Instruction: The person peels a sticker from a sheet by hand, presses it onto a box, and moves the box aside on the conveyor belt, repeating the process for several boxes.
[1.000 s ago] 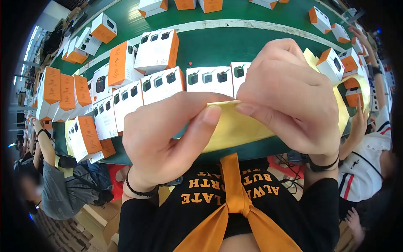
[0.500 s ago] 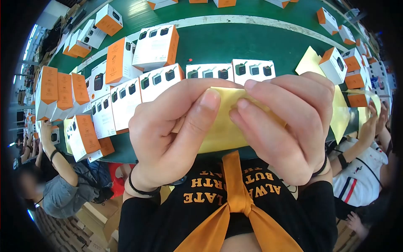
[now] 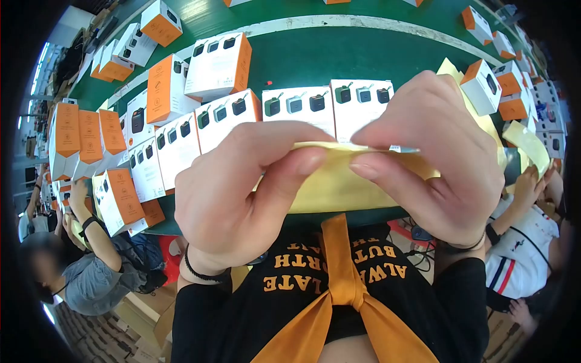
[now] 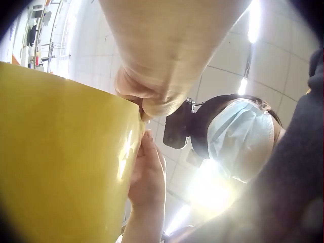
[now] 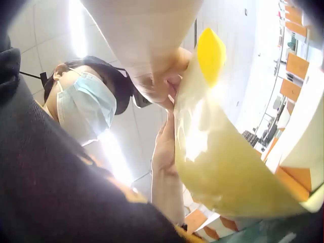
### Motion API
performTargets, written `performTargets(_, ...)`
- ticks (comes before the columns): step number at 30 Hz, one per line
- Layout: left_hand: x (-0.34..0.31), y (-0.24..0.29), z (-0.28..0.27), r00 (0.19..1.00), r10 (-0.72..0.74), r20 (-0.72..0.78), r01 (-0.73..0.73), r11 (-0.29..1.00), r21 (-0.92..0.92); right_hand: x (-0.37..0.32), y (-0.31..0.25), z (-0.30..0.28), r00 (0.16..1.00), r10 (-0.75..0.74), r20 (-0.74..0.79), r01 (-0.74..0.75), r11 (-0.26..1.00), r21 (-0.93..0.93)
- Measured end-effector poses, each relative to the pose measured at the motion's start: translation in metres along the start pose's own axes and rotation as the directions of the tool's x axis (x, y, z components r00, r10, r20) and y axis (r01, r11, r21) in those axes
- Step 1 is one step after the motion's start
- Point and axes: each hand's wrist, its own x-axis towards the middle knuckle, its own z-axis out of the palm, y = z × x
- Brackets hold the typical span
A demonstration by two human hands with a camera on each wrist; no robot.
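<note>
A yellow sheet [image 3: 339, 190] hangs in front of the chest, its top edge held by both hands. The left hand [image 3: 236, 187] pinches that edge between thumb and index finger. Just to its right, the right hand [image 3: 433, 151] pinches the same edge, thumb in front. In the left wrist view the sheet [image 4: 61, 152] spreads glossy beside the left hand [image 4: 152, 66]. The right wrist view shows the sheet [image 5: 217, 157] curving down from the right hand [image 5: 157, 66]. Whether it has several layers, I cannot tell.
White and orange boxes [image 3: 296, 109] stand in a row behind the hands on the green table [image 3: 315, 48]. More boxes [image 3: 65, 136] stand at the left. Yellow sheets [image 3: 478, 112] lie at the right. People work at both sides, one in grey [image 3: 100, 290].
The right hand's fingers have come from in front of the sheet back onto its top edge. The sheet's upper edge has tipped, showing as a thin line. The view has shifted slightly.
</note>
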Motion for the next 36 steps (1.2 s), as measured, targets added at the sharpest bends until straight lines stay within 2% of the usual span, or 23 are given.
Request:
performTargets(1,-0.001,0.000,0.003,1.000,-0.002,0.003,0.002,1.000,-0.001,-0.001,0.002,-0.002,0.998,-0.031,0.053,0.031,1.000,0.005)
performTargets(3,-0.002,-0.001,0.010,0.995,-0.044,-0.085,0.036,0.996,-0.086,-0.001,-0.003,0.001,0.998,-0.030,0.050,0.030,0.999,-0.011)
performTargets(4,-0.002,-0.002,0.009,0.996,-0.043,-0.084,0.035,0.996,-0.086,0.000,-0.007,0.003,0.999,0.035,0.006,-0.035,0.999,0.034)
performTargets(5,-0.002,-0.004,0.007,0.999,0.011,-0.043,-0.013,0.999,-0.035,0.000,-0.008,0.005,0.994,0.102,-0.036,-0.098,0.992,0.082)
performTargets(6,-0.002,-0.006,0.005,0.998,0.063,0.002,-0.063,0.998,0.015,0.000,-0.005,0.007,0.994,0.102,-0.037,-0.099,0.992,0.082)
performTargets(8,0.001,-0.001,0.001,0.996,0.087,0.036,-0.090,0.992,0.088,-0.002,0.003,0.013,0.989,-0.107,-0.099,0.108,0.994,0.005)
performTargets(10,0.002,0.000,0.000,0.992,0.110,0.070,-0.120,0.980,0.160,0.001,-0.001,0.008,0.992,-0.116,-0.058,0.114,0.993,-0.031)
performTargets(12,0.001,-0.002,0.005,0.997,0.077,0.012,-0.077,0.997,0.007,0.002,-0.005,0.007,0.992,-0.124,-0.016,0.123,0.990,-0.064)
performTargets(15,-0.001,-0.007,0.010,0.989,0.137,-0.058,-0.133,0.989,0.063,0.001,-0.008,0.014,0.991,-0.040,-0.126,0.053,0.994,0.099)
performTargets(17,0.002,-0.006,0.007,0.987,0.160,-0.030,-0.157,0.984,0.078,0.002,-0.008,0.017,0.982,0.021,-0.190,0.020,0.978,0.209)
performTargets(18,0.003,-0.005,0.006,0.983,0.181,0.002,-0.181,0.979,0.091,0.008,-0.006,0.001,0.999,-0.042,-0.006,0.042,0.999,0.005)
performTargets(19,0.002,-0.004,0.006,0.983,0.182,0.003,-0.182,0.979,0.091,0.007,-0.007,0.001,0.999,-0.042,-0.007,0.042,0.999,0.005)
performTargets(21,-0.001,0.001,0.006,0.994,0.102,0.030,-0.104,0.992,0.077,0.003,-0.011,0.002,0.991,-0.134,-0.016,0.128,0.970,-0.205)
performTargets(22,-0.001,0.004,0.006,0.994,0.102,0.031,-0.104,0.992,0.078,0.000,-0.010,0.013,0.967,-0.226,-0.115,0.181,0.934,-0.309)
performTargets(23,0.000,0.009,0.006,1.000,-0.012,0.005,0.012,1.000,-0.011,-0.003,-0.010,0.017,0.967,-0.226,-0.115,0.182,0.934,-0.308)
performTargets(24,0.001,0.011,0.007,0.992,-0.129,-0.013,0.127,0.986,-0.103,-0.005,-0.009,0.018,0.943,-0.302,-0.139,0.226,0.889,-0.398)
performTargets(25,0.002,0.011,0.007,0.991,-0.130,-0.014,0.128,0.987,-0.102,-0.007,-0.009,0.022,0.912,-0.378,-0.158,0.261,0.834,-0.487)
performTargets(27,0.004,0.010,0.005,0.982,-0.181,0.046,0.187,0.964,-0.190,-0.013,-0.006,0.032,0.910,-0.358,-0.210,0.228,0.854,-0.468)
performTargets(30,0.006,0.012,0.006,0.971,-0.231,0.061,0.238,0.945,-0.224,-0.017,-0.003,0.036,0.880,-0.361,-0.309,0.201,0.872,-0.447)
performTargets(33,0.008,0.003,0.009,0.982,-0.172,0.076,0.187,0.941,-0.283,-0.014,-0.004,0.032,0.886,-0.380,-0.267,0.227,0.855,-0.466)
performTargets(34,0.009,0.001,0.014,0.982,-0.173,0.076,0.187,0.941,-0.283,-0.016,-0.009,0.028,0.931,-0.316,-0.184,0.200,0.862,-0.466)
performTargets(35,0.010,0.000,0.023,0.967,-0.250,0.041,0.249,0.905,-0.344,-0.016,-0.015,0.024,0.964,-0.246,-0.101,0.172,0.867,-0.467)
performTargets(36,0.011,-0.004,0.029,0.945,-0.327,0.011,0.303,0.863,-0.405,-0.012,-0.021,0.017,0.964,-0.245,-0.102,0.172,0.868,-0.465)
